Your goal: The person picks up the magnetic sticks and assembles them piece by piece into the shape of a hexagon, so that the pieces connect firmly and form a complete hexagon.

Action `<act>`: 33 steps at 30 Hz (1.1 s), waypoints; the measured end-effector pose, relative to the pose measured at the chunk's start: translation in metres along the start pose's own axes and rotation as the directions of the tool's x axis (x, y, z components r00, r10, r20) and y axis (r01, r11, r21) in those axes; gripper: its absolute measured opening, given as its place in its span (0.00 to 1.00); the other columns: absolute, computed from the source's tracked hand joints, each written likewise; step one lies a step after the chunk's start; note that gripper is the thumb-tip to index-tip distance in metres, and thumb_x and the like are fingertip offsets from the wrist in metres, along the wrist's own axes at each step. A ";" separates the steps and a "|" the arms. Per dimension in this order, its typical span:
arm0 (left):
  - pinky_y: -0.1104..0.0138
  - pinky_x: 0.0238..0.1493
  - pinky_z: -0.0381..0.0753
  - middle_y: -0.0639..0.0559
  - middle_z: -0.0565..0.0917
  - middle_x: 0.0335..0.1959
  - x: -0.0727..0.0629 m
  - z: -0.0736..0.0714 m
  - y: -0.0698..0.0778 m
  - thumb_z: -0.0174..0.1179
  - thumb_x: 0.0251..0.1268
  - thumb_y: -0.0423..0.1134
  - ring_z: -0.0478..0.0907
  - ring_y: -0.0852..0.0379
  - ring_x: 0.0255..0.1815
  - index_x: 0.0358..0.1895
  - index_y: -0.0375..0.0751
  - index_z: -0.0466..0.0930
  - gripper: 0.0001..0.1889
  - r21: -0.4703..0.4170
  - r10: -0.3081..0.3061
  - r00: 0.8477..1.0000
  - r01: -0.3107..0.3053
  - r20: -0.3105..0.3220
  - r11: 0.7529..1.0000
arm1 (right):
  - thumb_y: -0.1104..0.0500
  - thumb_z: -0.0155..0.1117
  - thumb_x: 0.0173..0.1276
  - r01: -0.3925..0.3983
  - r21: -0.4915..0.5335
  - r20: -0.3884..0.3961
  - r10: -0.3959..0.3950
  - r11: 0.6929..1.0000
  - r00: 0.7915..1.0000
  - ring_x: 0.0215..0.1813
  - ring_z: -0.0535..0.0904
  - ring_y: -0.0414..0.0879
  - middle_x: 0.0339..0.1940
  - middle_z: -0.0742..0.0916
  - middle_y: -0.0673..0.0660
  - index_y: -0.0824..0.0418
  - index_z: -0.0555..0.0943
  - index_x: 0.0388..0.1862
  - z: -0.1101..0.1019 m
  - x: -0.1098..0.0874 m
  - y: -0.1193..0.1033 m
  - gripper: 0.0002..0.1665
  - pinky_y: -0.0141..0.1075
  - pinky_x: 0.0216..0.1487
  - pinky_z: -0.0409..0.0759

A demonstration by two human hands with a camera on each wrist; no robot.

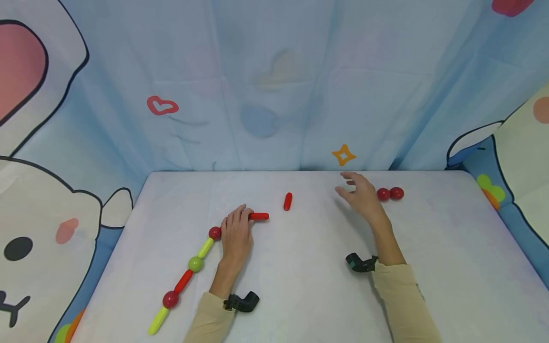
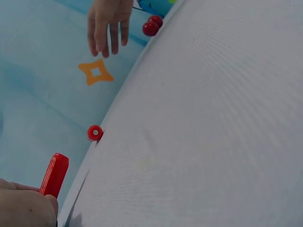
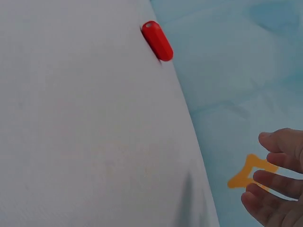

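My left hand [image 1: 236, 237] lies over the upper end of a row of beads and grips a long red bead [image 1: 259, 216], which sticks out to the right. In the left wrist view that red bead [image 2: 55, 175] rises between thumb and fingers. Below the hand the row runs down-left: a red ball [image 1: 215, 233], a yellow long bead [image 1: 205, 247], a green ball [image 1: 195, 264], a red long bead [image 1: 183, 281], a red ball [image 1: 170, 299] and a yellow long bead [image 1: 158, 321]. My right hand [image 1: 361, 196], fingers spread and loosely bent, holds nothing above the table's back part.
Another long red bead [image 1: 288, 201] lies alone between the hands. Two red balls, one left [image 1: 383, 194] and one right [image 1: 397, 193], touch each other just right of my right hand. The white table [image 1: 300, 286] ends at a blue printed curtain [image 1: 274, 119].
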State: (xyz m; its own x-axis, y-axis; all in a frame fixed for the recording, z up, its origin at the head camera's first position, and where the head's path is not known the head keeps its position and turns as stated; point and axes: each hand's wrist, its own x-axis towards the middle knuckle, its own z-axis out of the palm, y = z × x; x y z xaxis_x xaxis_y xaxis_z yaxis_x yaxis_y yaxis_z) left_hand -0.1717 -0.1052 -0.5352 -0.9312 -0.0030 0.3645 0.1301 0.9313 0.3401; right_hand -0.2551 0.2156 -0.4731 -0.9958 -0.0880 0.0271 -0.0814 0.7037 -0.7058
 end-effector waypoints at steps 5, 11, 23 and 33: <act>0.50 0.65 0.70 0.46 0.75 0.64 0.000 0.001 -0.001 0.64 0.63 0.38 0.71 0.47 0.65 0.58 0.46 0.73 0.20 -0.001 -0.005 1.000 0.005 0.001 1.000 | 0.55 0.58 0.71 -0.041 -0.062 -0.070 0.037 0.997 0.997 0.69 0.65 0.68 0.69 0.70 0.72 0.67 0.67 0.68 -0.019 -0.004 0.008 0.31 0.60 0.63 0.72; 0.50 0.65 0.71 0.46 0.75 0.64 0.001 0.000 0.000 0.63 0.64 0.38 0.71 0.47 0.65 0.58 0.46 0.73 0.20 0.007 -0.008 1.000 0.008 0.000 1.000 | 0.56 0.57 0.71 -0.117 -0.107 -0.084 0.108 0.987 0.991 0.72 0.60 0.69 0.71 0.68 0.72 0.68 0.67 0.68 -0.032 -0.005 0.014 0.30 0.64 0.68 0.63; 0.50 0.64 0.71 0.46 0.75 0.63 0.000 0.001 -0.001 0.62 0.65 0.38 0.72 0.47 0.64 0.57 0.47 0.74 0.18 0.009 -0.012 1.000 0.012 -0.007 1.000 | 0.57 0.57 0.71 -0.192 -0.163 -0.149 0.168 0.968 0.974 0.61 0.67 0.70 0.65 0.72 0.75 0.71 0.70 0.65 -0.042 -0.011 0.030 0.28 0.61 0.55 0.73; 0.51 0.65 0.71 0.46 0.75 0.64 0.000 0.000 0.000 0.61 0.66 0.39 0.71 0.47 0.64 0.58 0.47 0.74 0.18 0.013 -0.010 1.000 0.010 0.005 1.000 | 0.55 0.56 0.71 -0.216 -0.204 -0.091 0.202 0.955 0.975 0.58 0.69 0.70 0.59 0.75 0.77 0.72 0.70 0.63 -0.045 -0.011 0.040 0.28 0.63 0.57 0.71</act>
State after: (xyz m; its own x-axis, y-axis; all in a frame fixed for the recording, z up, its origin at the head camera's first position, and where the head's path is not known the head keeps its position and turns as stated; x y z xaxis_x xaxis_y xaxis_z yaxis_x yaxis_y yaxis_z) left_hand -0.1717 -0.1049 -0.5354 -0.9343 -0.0102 0.3564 0.1167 0.9358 0.3326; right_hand -0.2490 0.2769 -0.4696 -0.9914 0.1200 -0.0519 0.1290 0.8345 -0.5356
